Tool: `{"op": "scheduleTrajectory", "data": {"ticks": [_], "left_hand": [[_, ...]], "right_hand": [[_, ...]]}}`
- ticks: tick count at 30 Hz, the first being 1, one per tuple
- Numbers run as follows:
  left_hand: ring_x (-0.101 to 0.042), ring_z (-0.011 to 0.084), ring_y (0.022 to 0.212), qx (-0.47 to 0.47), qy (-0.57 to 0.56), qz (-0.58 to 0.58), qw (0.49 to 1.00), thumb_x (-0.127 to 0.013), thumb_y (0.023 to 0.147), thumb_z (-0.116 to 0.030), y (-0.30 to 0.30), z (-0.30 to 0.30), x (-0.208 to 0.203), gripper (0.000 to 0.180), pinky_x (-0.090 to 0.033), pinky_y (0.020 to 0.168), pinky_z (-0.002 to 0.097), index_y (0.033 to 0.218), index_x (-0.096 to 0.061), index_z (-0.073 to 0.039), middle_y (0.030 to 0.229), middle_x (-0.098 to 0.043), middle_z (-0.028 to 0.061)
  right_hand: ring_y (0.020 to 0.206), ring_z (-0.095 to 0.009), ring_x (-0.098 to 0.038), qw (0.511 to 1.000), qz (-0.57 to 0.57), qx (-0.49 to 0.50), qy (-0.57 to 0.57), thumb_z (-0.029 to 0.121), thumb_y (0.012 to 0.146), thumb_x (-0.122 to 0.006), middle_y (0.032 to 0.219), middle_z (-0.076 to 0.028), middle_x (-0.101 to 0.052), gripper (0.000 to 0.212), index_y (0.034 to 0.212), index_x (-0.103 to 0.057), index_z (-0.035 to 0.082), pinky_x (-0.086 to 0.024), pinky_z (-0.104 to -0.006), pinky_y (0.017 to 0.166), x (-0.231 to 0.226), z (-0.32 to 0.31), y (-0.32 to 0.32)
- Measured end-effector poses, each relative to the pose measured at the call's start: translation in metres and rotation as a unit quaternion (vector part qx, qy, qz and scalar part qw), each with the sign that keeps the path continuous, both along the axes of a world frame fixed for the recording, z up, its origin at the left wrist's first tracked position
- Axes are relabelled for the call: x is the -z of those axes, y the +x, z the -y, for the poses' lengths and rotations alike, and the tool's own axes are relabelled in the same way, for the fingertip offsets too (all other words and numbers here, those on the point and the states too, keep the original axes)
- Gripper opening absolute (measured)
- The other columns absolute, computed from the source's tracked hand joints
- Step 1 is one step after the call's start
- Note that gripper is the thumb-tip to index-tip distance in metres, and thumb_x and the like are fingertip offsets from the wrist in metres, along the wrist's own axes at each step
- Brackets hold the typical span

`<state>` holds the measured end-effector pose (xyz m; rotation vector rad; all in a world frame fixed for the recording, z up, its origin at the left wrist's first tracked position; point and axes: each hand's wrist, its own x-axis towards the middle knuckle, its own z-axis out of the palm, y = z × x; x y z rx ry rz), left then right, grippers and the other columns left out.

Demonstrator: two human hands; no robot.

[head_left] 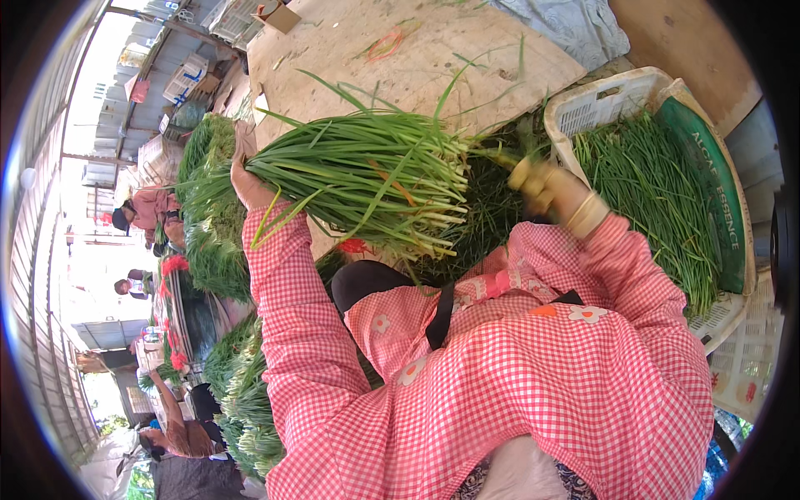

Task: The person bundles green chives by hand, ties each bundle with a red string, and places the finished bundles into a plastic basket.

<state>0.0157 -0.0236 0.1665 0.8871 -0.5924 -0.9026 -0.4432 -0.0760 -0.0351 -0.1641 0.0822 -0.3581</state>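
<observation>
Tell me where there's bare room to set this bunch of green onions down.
The wooden board beyond the bunch of green onions is mostly bare, between the cardboard box and the grey cloth. The white crate is filled with greens. The piles of greens by the left hand are crowded.

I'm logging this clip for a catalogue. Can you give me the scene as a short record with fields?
left hand: grips the leafy end of a bundle of green onions
right hand: closed on something beside the bundle's white ends, motion-blurred
right side: white crate of loose greens
surface: wooden board
clothing: pink checked sleeves
</observation>
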Motion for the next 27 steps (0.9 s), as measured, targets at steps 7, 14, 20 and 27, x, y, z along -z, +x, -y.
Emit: {"op": "scheduleTrajectory", "data": {"ticks": [7, 14, 20, 27], "left_hand": [[-0.064, 0.0316, 0.071, -0.044, 0.057, 0.044, 0.996, -0.034, 0.086, -0.028, -0.037, -0.012, -0.008, 0.04, -0.055, 0.064, 0.0417, 0.095, -0.057, 0.004, 0.082, -0.063, 0.0199], [-0.058, 0.0218, 0.052, -0.144, 0.059, 0.057, 0.986, -0.047, 0.085, -0.023, -0.027, -0.013, -0.001, 0.022, -0.051, 0.051, 0.0367, 0.07, -0.05, -0.007, 0.062, -0.056, 0.0085], [-0.053, 0.0216, 0.05, -0.147, 0.104, 0.005, 0.984, -0.046, 0.086, -0.023, -0.06, -0.004, 0.004, 0.022, -0.046, 0.048, 0.0339, 0.07, -0.049, -0.008, 0.057, -0.05, 0.0062], [-0.063, 0.026, 0.066, -0.163, 0.064, 0.07, 0.982, -0.036, 0.087, -0.024, -0.035, -0.026, -0.027, 0.031, -0.056, 0.059, 0.0388, 0.09, -0.056, -0.001, 0.078, -0.062, 0.0158]], "right_hand": [[0.103, -0.02, -0.053, 0.573, -0.161, 0.302, -0.745, 0.032, 0.087, -0.056, 0.125, -0.012, -0.05, 0.052, 0.129, -0.042, 0.006, -0.044, -0.0328, 0.084, -0.078, -0.055, 0.119], [0.088, -0.018, -0.056, 0.763, -0.162, 0.219, -0.586, 0.03, 0.086, -0.058, 0.099, -0.007, -0.061, 0.036, 0.112, -0.056, 0.006, -0.045, -0.031, 0.076, -0.113, -0.081, 0.129], [0.077, -0.003, -0.048, 0.937, -0.135, 0.072, -0.314, 0.03, 0.091, -0.052, 0.085, 0.006, -0.054, 0.027, 0.106, -0.055, 0.008, -0.039, -0.0184, 0.06, -0.087, -0.096, 0.089], [0.074, -0.003, -0.046, 0.907, -0.311, 0.039, -0.28, 0.027, 0.094, -0.046, 0.082, 0.005, -0.049, 0.022, 0.101, -0.051, 0.007, -0.038, -0.0185, 0.059, -0.082, -0.127, -0.001]]}}
